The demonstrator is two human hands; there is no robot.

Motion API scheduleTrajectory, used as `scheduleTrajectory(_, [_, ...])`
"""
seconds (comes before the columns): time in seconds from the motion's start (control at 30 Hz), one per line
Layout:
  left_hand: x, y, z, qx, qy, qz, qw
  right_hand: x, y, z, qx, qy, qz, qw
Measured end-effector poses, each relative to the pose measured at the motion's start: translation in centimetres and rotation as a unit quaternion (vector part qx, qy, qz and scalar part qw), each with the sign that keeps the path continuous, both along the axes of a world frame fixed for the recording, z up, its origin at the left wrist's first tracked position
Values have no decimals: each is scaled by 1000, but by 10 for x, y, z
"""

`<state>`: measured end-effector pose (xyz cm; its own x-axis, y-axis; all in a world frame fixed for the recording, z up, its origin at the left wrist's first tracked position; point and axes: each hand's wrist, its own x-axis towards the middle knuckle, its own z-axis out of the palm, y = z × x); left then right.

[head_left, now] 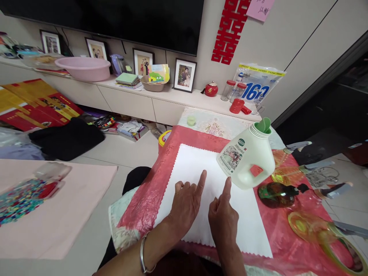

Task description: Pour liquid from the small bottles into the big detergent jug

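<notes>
My left hand, with a silver bangle on its wrist, is over a white sheet with scalloped edges. Its index finger points forward and the other fingers are curled in. Beside it on the right, my right hand makes the same shape, index finger stretched out toward a pale green detergent bottle. I see nothing held in either hand. The bottle stands partly on the sheet, its green cap sitting loose and tilted in the neck. The sheet lies on a shiny red cloth.
Along the table's right side lie a dark brown pump bottle, yellow spray bottles and a roll of tape. A small pale green cup stands at the back. Colourful beads are spread on a pink-covered surface at left.
</notes>
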<state>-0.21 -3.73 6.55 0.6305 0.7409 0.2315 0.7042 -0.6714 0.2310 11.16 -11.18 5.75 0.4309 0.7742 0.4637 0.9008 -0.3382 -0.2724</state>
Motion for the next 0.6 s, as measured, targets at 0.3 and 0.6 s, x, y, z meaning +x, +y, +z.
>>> scheduleTrajectory(0.3, [2, -4, -1, 17, 34, 22, 999, -1, 1, 4, -9, 18, 4, 1000])
scheduleTrajectory(0.6, [2, -6, -4, 57, 10, 30, 998, -3, -2, 5, -3, 22, 10, 1000])
